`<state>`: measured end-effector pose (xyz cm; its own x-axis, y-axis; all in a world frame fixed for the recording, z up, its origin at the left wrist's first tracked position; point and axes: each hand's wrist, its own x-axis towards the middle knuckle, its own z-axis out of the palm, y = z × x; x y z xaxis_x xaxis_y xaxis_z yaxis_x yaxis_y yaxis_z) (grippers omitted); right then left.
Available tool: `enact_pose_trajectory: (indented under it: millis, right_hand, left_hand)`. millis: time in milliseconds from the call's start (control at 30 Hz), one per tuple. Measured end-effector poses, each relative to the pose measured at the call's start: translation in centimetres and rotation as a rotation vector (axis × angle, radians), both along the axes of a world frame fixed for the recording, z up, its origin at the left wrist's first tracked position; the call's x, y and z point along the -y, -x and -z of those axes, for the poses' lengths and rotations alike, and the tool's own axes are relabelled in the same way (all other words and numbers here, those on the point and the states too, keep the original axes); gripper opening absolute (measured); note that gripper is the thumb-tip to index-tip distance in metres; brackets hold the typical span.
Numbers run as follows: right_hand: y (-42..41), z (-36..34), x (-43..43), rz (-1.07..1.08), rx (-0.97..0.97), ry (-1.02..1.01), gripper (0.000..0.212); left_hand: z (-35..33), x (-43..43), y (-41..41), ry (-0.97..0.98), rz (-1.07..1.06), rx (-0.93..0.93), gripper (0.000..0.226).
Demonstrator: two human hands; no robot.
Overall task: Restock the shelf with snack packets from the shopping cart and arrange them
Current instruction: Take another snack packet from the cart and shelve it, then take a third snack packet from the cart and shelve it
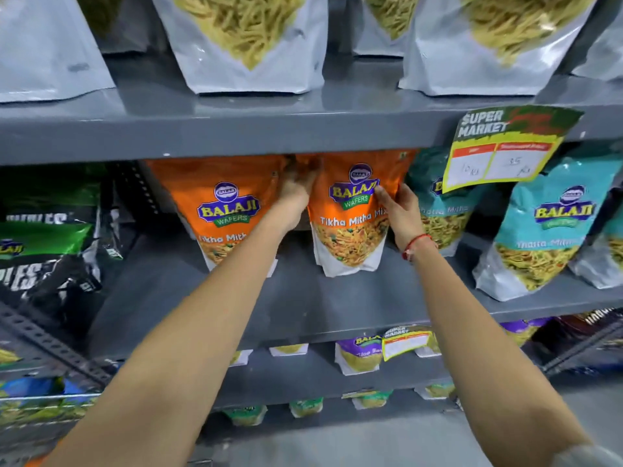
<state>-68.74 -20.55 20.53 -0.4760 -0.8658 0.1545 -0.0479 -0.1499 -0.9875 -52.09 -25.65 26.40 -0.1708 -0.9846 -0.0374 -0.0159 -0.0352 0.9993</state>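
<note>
An orange Balaji Tikha Mitha Mix packet stands upright on the grey middle shelf. My left hand grips its upper left edge, in the gap beside a second orange packet on the left. My right hand holds the packet's right edge, thumb on the front. Both arms reach forward from the bottom of the view. The shopping cart is not in view.
Teal Balaji packets stand to the right, black and green packets to the left. A price tag hangs from the shelf above, which carries white pouches. Lower shelves hold purple and green packets.
</note>
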Motion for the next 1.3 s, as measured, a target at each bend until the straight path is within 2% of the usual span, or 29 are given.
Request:
enact_pose_trajectory:
  millis: [233, 333, 367, 433, 500, 600, 733, 833, 933, 1033, 1100, 1133, 1200, 1300]
  right_hand:
    - [1.3, 0.9, 1.4, 0.014, 0.108, -0.079, 0.064]
    - [1.0, 1.2, 1.4, 0.114, 0.161, -0.027, 0.038]
    - [0.6, 1.4, 1.2, 0.187, 0.193, 0.009, 0.035]
    - [-1.0, 2.5, 0.1, 0.371, 0.238, 0.076, 0.036]
    - [-3.4, 4.5, -1.2, 0.535, 0.222, 0.093, 0.029]
    - [-8.0, 7.8, -3.2, 0.572, 0.178, 0.092, 0.027]
    - [-16.0, 9.6, -3.9, 0.308, 0.092, 0.099, 0.019]
    - [-22.9, 9.7, -4.7, 0.015, 0.049, 0.065, 0.015]
    - [-29.7, 10.5, -5.5, -0.280, -0.016, 0.034, 0.013]
    - [-36.1, 12.3, -6.1, -0.507, -0.159, -0.021, 0.011]
    - [-40.0, 13.7, -6.4, -0.637, -0.295, -0.092, 0.018]
    - [-43.7, 15.0, -6.8, -0.727, -0.341, -0.143, 0.023]
    - [-45.7, 16.6, -7.0, -0.828, -0.430, -0.227, 0.025]
    - [-51.2, 20.0, -6.9, -1.009, -0.550, -0.419, 0.031]
  left_hand:
    - [1.2, 2.9, 0.9, 0.063, 0.063, 0.033, 0.055]
    - [2.0, 2.7, 1.3, -0.003, 0.075, 0.051, 0.065]
    - [2.3, 2.3, 1.2, -0.026, 0.070, 0.049, 0.066]
    - [3.6, 1.0, 0.6, -0.028, 0.104, 0.058, 0.057]
    - [5.3, -0.7, -0.6, -0.034, 0.148, 0.091, 0.047]
    - [8.1, -3.4, -4.0, -0.112, 0.176, 0.109, 0.036]
    - [11.5, -6.6, -11.3, -0.209, 0.137, 0.080, 0.017]
    - [14.4, -9.0, -18.6, -0.220, -0.071, 0.049, 0.013]
    - [16.8, -11.8, -26.4, -0.207, -0.277, 0.169, 0.018]
    - [19.4, -14.6, -33.7, -0.280, -0.450, 0.208, 0.009]
    - [21.5, -16.0, -38.0, -0.360, -0.565, 0.229, 0.004]
    - [23.3, -17.3, -41.7, -0.421, -0.655, 0.227, 0.006]
    - [25.1, -18.3, -43.8, -0.512, -0.733, 0.251, 0.021]
    - [27.6, -19.5, -48.0, -0.647, -0.793, 0.266, 0.030]
